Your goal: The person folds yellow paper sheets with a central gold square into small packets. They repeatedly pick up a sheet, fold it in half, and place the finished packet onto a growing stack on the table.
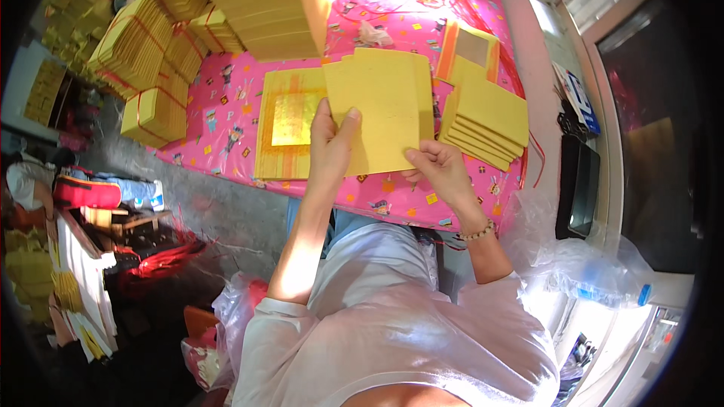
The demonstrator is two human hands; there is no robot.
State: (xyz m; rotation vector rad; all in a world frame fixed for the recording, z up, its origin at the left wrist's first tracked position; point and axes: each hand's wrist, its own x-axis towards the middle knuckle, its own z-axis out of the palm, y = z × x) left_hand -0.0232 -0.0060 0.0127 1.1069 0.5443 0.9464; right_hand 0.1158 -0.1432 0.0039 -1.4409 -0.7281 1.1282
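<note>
Left hand [330,143] and right hand [441,169] both pinch one fanned sheaf of yellow paper sheets [381,105] over the pink worktop [226,105]; one gold-foil stack [286,124] lies left, one staggered pile [486,117] right.

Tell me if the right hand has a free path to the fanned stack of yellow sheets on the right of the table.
Probably yes: the fanned stack lies just beyond the right hand, nothing between, though that hand holds yellow sheets.
</note>
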